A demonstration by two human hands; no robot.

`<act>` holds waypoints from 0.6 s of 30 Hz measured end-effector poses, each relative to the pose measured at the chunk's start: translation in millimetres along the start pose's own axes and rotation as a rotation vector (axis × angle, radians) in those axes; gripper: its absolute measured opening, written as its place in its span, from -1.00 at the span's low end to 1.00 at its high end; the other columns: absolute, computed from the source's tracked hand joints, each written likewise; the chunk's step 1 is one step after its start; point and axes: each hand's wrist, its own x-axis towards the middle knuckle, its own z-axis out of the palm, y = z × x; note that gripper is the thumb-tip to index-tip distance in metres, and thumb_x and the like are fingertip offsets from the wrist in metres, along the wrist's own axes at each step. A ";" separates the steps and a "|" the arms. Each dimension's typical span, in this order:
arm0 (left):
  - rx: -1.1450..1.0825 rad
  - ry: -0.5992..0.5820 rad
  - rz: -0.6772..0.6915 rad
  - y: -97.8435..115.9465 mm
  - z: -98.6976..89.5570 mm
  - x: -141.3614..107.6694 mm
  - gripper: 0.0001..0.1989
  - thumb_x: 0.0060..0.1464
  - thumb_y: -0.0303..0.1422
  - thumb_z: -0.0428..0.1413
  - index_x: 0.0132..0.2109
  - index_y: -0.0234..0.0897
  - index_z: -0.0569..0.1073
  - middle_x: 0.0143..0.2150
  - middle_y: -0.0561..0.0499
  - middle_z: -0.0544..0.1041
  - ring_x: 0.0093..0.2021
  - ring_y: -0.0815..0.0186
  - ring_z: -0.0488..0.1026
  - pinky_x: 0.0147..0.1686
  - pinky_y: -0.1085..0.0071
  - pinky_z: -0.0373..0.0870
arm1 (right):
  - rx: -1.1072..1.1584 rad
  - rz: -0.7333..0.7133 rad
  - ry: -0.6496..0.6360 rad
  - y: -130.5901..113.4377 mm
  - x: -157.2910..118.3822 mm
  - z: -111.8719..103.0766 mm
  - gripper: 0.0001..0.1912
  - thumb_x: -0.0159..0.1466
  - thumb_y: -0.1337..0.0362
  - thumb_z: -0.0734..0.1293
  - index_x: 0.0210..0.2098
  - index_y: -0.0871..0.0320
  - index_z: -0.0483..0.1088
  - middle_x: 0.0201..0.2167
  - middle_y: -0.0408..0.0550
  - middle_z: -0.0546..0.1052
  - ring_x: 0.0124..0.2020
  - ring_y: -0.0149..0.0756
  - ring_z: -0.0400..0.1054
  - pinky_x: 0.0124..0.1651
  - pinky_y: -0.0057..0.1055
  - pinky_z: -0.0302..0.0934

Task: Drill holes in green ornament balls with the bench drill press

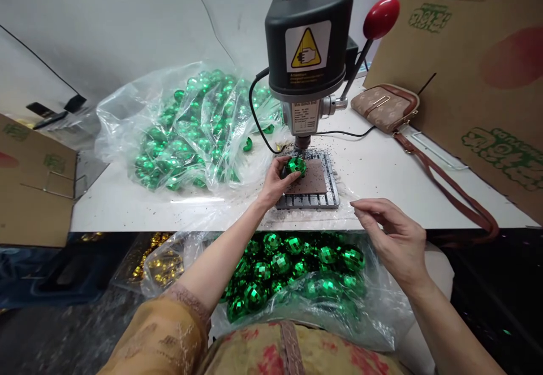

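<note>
My left hand point(275, 182) grips a shiny green faceted ball ornament point(296, 166) between thumb and fingers. The ball is under the chuck of a small bench drill press point(307, 41), over a brown square pad point(311, 178) on the slotted metal base point(332, 194). Whether the drill bit touches the ball I cannot tell. To the right, in front of the table edge, my right hand point(394, 239) is raised with thumb and fingertips pinched together; anything between them is too small to make out. Below it lies an open plastic bag point(382, 318) of green faceted balls point(280, 262).
Another clear bag point(119, 115) of green balls fills the table's left side. A red-knobbed lever point(382, 17) sticks out right of the drill. A strapped purse point(384, 109) and cardboard boxes point(479, 81) stand at right. Gold pieces point(165, 264) lie below left. Dark shavings surround the base.
</note>
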 end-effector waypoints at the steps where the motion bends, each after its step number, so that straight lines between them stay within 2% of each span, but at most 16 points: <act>1: 0.028 -0.002 0.003 0.0 -0.1 0.4 -0.44 -0.11 -0.17 0.41 0.00 -0.21 0.39 -0.03 -0.05 0.51 0.01 0.21 0.45 0.08 0.26 0.34 | 0.000 0.005 0.004 1.3 -0.7 -0.5 -0.91 0.25 0.28 0.37 -0.26 0.06 0.54 -0.28 -0.11 0.58 -0.23 -0.43 0.46 -0.20 -0.47 0.38; 6: 0.135 -0.033 0.035 3.1 5.0 -0.2 -0.42 -0.13 -0.19 0.41 0.03 -0.21 0.42 -0.03 -0.08 0.51 0.04 0.12 0.45 0.11 0.18 0.34 | -0.002 0.037 0.010 8.4 -6.1 -1.5 -0.92 0.25 0.28 0.38 -0.26 0.05 0.54 -0.27 -0.12 0.58 -0.22 -0.44 0.46 -0.20 -0.49 0.37; 10: 0.146 -0.078 0.075 2.3 12.1 -2.3 -0.42 -0.11 -0.19 0.40 0.02 -0.22 0.38 -0.05 -0.07 0.49 -0.01 0.14 0.45 0.08 0.16 0.37 | -0.008 0.055 0.007 13.0 -8.7 -0.7 -0.91 0.25 0.27 0.38 -0.26 0.06 0.54 -0.28 -0.11 0.58 -0.24 -0.43 0.47 -0.22 -0.49 0.38; 18: 0.148 -0.067 0.067 -0.4 15.4 -4.7 -0.43 -0.11 -0.20 0.41 0.01 -0.21 0.39 -0.04 -0.08 0.48 0.01 0.14 0.44 0.09 0.18 0.33 | -0.005 0.041 -0.011 9.5 0.3 5.3 -0.90 0.25 0.25 0.37 -0.26 0.05 0.54 -0.28 -0.10 0.58 -0.24 -0.41 0.48 -0.21 -0.46 0.41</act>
